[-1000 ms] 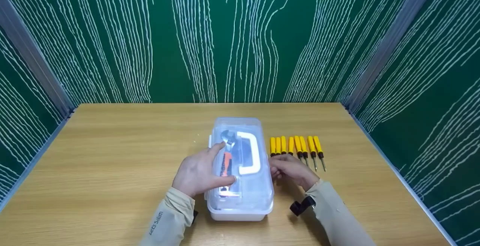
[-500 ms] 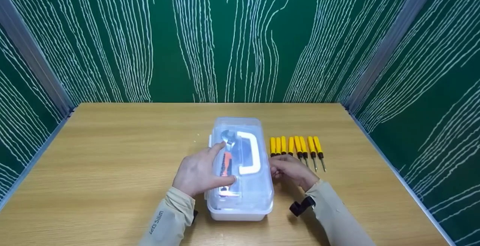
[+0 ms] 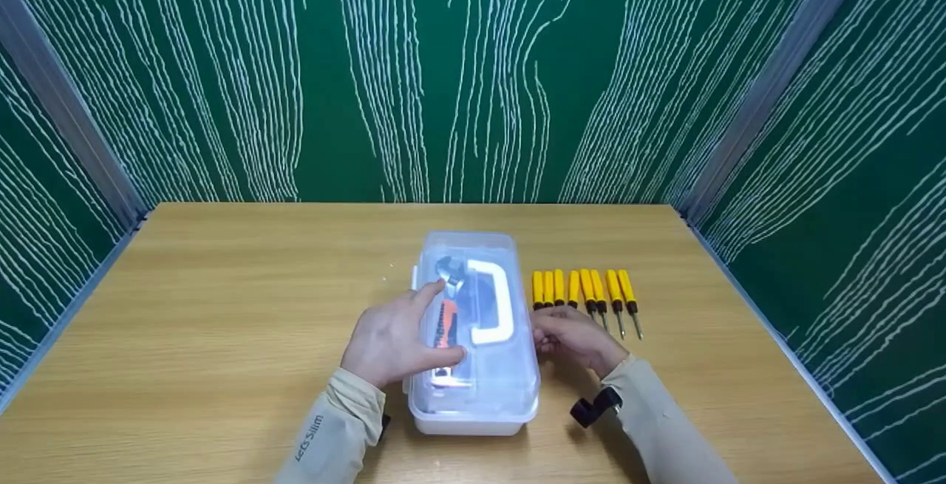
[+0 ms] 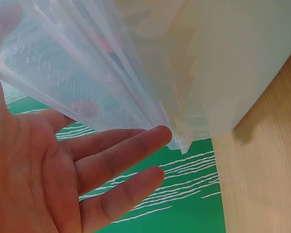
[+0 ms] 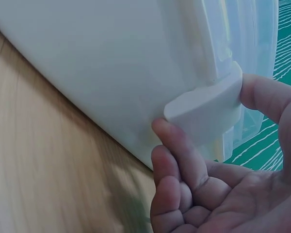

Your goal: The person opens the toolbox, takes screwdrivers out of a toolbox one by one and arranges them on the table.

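A clear-lidded plastic toolbox (image 3: 502, 388) stands lengthwise at the table's middle, its lid down. Through the lid shows an adjustable wrench (image 3: 448, 314) with an orange and black grip. My left hand (image 3: 384, 340) lies over the lid's left side, thumb and fingers spread and fairly straight. In the left wrist view its fingers (image 4: 131, 153) extend beside the clear lid wall. At the box's right side my right hand (image 3: 580, 332) pinches a white latch (image 5: 203, 111), thumb on its upper end and index fingertip at its lower edge. The other right fingers are curled.
Several yellow-handled screwdrivers (image 3: 597, 288) lie in a row right of the box, just beyond the right hand. A white carry handle (image 3: 505, 303) lies folded on the lid. Green walls with white lines bound the wooden table (image 3: 244, 307) at the back and sides.
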Motion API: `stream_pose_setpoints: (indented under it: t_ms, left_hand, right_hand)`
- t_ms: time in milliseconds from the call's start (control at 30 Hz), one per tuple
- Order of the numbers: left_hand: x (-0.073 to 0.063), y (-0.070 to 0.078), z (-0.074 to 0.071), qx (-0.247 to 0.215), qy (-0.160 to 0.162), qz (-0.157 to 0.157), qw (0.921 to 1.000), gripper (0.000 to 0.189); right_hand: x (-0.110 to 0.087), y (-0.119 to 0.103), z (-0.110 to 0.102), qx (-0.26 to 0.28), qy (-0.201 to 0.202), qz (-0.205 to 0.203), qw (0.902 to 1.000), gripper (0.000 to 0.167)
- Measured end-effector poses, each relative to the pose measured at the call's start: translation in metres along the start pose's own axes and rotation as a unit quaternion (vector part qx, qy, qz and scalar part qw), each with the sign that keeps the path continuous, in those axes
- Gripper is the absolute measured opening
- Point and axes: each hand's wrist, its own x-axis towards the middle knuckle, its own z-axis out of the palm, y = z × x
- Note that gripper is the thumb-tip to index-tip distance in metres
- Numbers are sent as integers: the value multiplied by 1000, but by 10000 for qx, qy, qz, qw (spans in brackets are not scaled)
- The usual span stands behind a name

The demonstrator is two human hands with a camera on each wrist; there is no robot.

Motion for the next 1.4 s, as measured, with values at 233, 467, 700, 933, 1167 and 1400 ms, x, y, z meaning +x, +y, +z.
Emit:
stream_pose_setpoints:
  t_ms: [233, 467, 700, 933, 1167, 1400]
  left_hand:
    - [-1, 0, 0, -7, 4, -3, 10000, 99]
    - [0, 0, 0, 42, -69, -66, 9999, 100]
    - [0, 1, 1, 1, -98, -136, 9999, 101]
    - [0, 1, 2, 44, 102, 12, 9999, 99]
    - [0, 1, 2, -86, 15, -105, 9999, 100]
    - [2, -2, 3, -205, -209, -299, 9991, 102]
  right_hand:
    - [1, 1, -1, 38, -62, 18, 10000, 21]
    - [1, 0, 0, 90, -103, 73, 9999, 22]
    - [3, 2, -1, 150, -116, 216, 9996, 22]
    - [1, 2, -1, 127, -170, 252, 9995, 20]
    - [1, 0, -3, 43, -324, 265, 9991, 20]
    - [1, -2, -1, -328, -261, 279, 9987, 17]
